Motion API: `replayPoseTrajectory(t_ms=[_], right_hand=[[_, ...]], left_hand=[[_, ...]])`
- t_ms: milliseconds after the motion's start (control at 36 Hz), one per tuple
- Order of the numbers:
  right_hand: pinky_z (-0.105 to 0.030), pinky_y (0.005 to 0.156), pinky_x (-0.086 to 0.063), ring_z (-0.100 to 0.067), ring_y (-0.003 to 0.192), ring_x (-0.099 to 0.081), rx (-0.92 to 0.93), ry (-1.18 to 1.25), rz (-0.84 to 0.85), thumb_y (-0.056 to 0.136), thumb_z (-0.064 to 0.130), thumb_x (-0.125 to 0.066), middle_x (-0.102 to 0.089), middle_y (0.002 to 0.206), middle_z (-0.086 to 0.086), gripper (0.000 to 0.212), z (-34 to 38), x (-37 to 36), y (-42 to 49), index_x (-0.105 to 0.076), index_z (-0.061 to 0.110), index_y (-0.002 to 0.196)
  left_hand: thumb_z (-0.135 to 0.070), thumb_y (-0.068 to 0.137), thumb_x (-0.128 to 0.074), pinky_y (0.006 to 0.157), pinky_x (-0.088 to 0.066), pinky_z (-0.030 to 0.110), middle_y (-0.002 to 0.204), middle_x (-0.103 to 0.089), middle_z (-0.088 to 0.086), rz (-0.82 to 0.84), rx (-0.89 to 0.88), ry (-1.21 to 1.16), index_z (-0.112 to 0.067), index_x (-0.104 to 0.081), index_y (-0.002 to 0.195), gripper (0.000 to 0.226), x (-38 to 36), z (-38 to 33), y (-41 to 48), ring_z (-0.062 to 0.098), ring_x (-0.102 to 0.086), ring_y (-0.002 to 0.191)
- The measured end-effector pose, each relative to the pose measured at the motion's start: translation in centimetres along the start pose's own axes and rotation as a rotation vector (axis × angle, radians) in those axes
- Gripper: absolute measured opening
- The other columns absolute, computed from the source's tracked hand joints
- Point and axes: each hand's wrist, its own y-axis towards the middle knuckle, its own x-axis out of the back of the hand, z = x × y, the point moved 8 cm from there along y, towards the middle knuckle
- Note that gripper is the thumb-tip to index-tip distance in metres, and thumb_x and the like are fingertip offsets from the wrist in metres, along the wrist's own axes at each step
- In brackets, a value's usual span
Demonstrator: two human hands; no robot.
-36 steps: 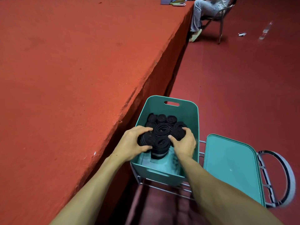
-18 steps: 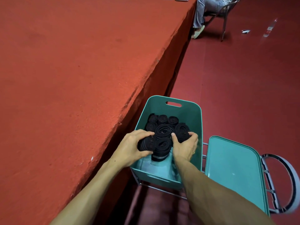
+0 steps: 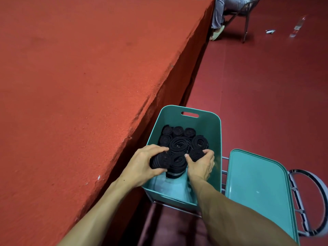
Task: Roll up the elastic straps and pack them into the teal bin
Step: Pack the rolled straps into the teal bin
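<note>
We find both hands inside the teal bin [image 3: 215, 132], which stands beside the red table [image 3: 88, 86]. The left hand [image 3: 142, 166] is curled round a rolled strap [image 3: 159, 161] at the near left of the pack, thumb below and fingers over its top. The right hand [image 3: 202, 166] grips a second roll [image 3: 196, 154] at the near right, thumb on its inner side. Between and beyond them we see the other rolled straps [image 3: 179, 144] standing on end, touching one another. The teal lid [image 3: 257, 183] lies just right of the bin.
</note>
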Motion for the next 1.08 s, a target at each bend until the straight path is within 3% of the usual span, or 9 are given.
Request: replayPoseTrajectory(t_ms=[278,444,611,694,861,1083], right_hand=[[-0.039,0.093,-0.036,-0.033,0.124,-0.04,-0.061,-0.005,0.033,0.079,0.015,-0.082,-0.049,0.131,-0.014,0.057,-1.1,-1.0,0.4,-0.044,0.008,0.121],[-0.041,0.09,-0.038,-0.032,0.123,-0.038,-0.05,-0.006,0.04,0.077,0.017,-0.083,-0.048,0.132,-0.012,0.056,-1.7,-1.8,0.8,-0.048,0.012,0.12],[-0.044,0.091,-0.043,-0.03,0.121,-0.039,-0.048,-0.047,0.027,0.079,0.023,-0.082,-0.051,0.131,-0.008,0.055,-2.2,-2.3,1.0,-0.05,0.017,0.124],[-0.043,0.09,-0.042,-0.031,0.119,-0.042,-0.058,-0.055,0.026,0.081,0.025,-0.08,-0.054,0.128,-0.007,0.055,-2.3,-2.4,1.1,-0.05,0.017,0.126],[-0.046,0.098,-0.042,-0.038,0.121,-0.049,-0.131,0.048,0.035,0.08,0.026,-0.081,-0.049,0.133,-0.013,0.06,-3.7,-2.5,1.2,-0.05,0.012,0.13],[-0.043,0.108,-0.037,-0.035,0.126,-0.047,-0.165,0.136,0.054,0.085,0.022,-0.077,-0.047,0.139,-0.013,0.059,-3.9,-3.1,1.4,-0.052,0.013,0.138]], left_hand=[[-0.017,0.065,-0.09,0.097,-0.035,0.005,0.111,-0.06,-0.017,0.002,-0.015,-0.001,-0.02,-0.068,0.123,0.062,0.0,-0.1,-0.1,-0.003,-0.056,0.105],[-0.029,0.065,-0.082,0.098,-0.036,0.008,0.112,-0.059,-0.02,0.005,-0.019,-0.009,-0.021,-0.068,0.123,0.06,-0.1,-0.1,-0.1,-0.003,-0.057,0.106],[-0.026,0.066,-0.085,0.098,-0.034,0.007,0.111,-0.056,-0.027,0.02,-0.018,0.001,-0.023,-0.068,0.124,0.06,-0.2,0.1,-0.1,-0.005,-0.055,0.107],[-0.021,0.065,-0.087,0.097,-0.032,0.004,0.111,-0.059,-0.021,0.026,-0.019,0.004,-0.021,-0.068,0.123,0.061,-0.2,0.1,0.0,-0.006,-0.054,0.105],[-0.024,0.066,-0.087,0.096,-0.032,0.004,0.111,-0.056,-0.027,0.045,-0.023,0.011,-0.023,-0.068,0.123,0.06,-0.5,0.2,0.0,-0.017,-0.051,0.104],[-0.031,0.066,-0.082,0.098,-0.035,0.009,0.111,-0.052,-0.037,0.052,-0.018,0.021,-0.025,-0.067,0.124,0.06,-0.5,0.4,-0.1,-0.008,-0.055,0.106]])
